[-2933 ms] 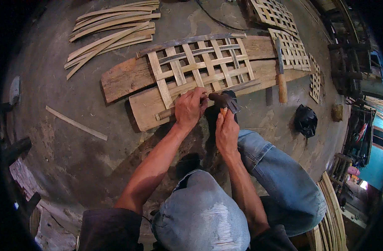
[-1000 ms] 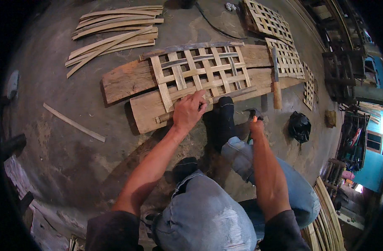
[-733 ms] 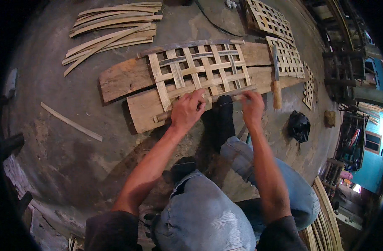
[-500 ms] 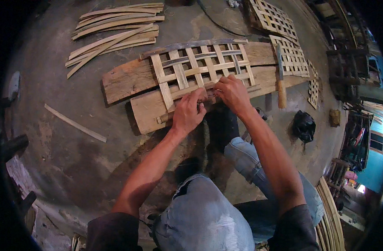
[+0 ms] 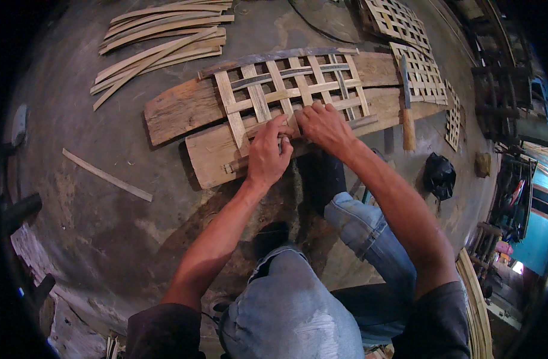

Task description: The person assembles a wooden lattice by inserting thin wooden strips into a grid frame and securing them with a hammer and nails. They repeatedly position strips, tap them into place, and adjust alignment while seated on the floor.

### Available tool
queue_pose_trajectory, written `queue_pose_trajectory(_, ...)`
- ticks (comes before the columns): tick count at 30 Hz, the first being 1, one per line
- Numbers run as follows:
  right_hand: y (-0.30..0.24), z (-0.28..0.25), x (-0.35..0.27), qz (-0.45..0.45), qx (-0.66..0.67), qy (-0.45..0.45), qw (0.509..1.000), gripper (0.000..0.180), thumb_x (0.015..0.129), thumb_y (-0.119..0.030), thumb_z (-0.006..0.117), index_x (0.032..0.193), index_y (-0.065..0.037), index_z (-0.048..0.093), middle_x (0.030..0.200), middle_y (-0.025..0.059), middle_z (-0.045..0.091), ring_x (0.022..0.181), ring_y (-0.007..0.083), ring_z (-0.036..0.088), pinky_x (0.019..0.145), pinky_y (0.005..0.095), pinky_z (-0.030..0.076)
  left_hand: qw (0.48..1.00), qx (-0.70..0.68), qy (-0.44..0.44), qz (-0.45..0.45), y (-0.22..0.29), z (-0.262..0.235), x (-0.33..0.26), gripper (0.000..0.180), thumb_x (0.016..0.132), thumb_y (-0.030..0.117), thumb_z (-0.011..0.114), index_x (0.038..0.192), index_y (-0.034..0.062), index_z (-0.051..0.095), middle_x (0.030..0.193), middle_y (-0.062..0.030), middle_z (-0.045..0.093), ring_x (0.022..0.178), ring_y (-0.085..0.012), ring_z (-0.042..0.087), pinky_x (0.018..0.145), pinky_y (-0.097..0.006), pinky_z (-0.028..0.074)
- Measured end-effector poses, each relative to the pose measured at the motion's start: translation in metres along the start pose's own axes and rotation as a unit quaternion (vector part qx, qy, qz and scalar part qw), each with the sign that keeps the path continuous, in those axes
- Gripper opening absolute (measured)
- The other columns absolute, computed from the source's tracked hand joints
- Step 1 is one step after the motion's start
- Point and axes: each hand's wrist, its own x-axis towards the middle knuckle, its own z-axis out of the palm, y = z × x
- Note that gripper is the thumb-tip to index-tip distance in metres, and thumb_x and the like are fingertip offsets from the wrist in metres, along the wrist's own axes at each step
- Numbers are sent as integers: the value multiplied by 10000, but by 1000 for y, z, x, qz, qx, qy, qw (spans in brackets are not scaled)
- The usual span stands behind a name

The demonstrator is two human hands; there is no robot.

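A lattice panel (image 5: 279,95) woven from flat bamboo strips lies over two thick wooden planks (image 5: 182,112). Along its far edge runs a dark rim strip (image 5: 274,58), and another strip (image 5: 235,166) follows the near edge. My left hand (image 5: 269,149) is closed at that near edge, thumb and fingers pinching the lattice. Right beside it, my right hand (image 5: 326,127) curls over the same edge with its fingers bent down. Both sets of fingertips are partly hidden, and so is the bit of weave between them. A knife (image 5: 407,105) with a wooden handle rests across the planks at the right.
Bamboo strips (image 5: 160,36) are piled on the floor at the far left, and a single strip (image 5: 106,175) lies nearer. Finished-looking lattice panels (image 5: 420,72) lie at the far right. A black plastic bag (image 5: 439,176) sits nearer, and long strips (image 5: 474,305) stand by my right arm.
My right hand has shifted slightly left, closer to my left hand, and its fingers are bent further down. The left hand stays at the panel's near edge. The view has shifted slightly.
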Motion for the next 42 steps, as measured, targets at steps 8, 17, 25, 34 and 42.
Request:
queue_pose_trajectory(8,4,-18,-19,115,192,31,974,155,799,-151,709,934,-92,662,924,58,630,964,281,593,811,406,512,1000,7,-2,5,4,-3,3,478,831,-32,599,1299,34,532,961,-106,699,836,-258,665,742,-370,541)
queue_pose_trajectory(17,-12,-8,1,71,41,4,997,160,825,-153,648,981,-117,665,924,53,666,968,259,639,806,406,512,1000,20,-4,-1,8,-4,5,466,831,-21,608,1285,51,536,909,-109,680,876,-303,658,805,-416,534)
queue_pose_trajectory(25,-7,-15,-21,361,349,267,822,112,939,-94,606,1022,-19,606,890,110,662,818,286,661,684,407,507,999,38,-6,12,9,0,3,413,843,1,627,1246,65,568,932,-99,697,893,-302,662,813,-412,534)
queue_pose_trajectory(34,-82,1,-54,462,621,290,563,122,912,-26,691,1023,24,699,873,61,717,760,104,658,676,248,520,998,49,-30,25,6,-4,4,329,821,15,684,1143,69,636,953,-84,716,904,-286,676,823,-404,536)
queue_pose_trajectory(42,-88,7,-44,468,551,303,621,136,853,-74,755,969,-16,713,876,70,732,782,125,673,753,283,525,998,49,-44,14,6,-2,3,363,783,-6,720,1123,86,635,926,-68,713,899,-290,669,798,-403,549)
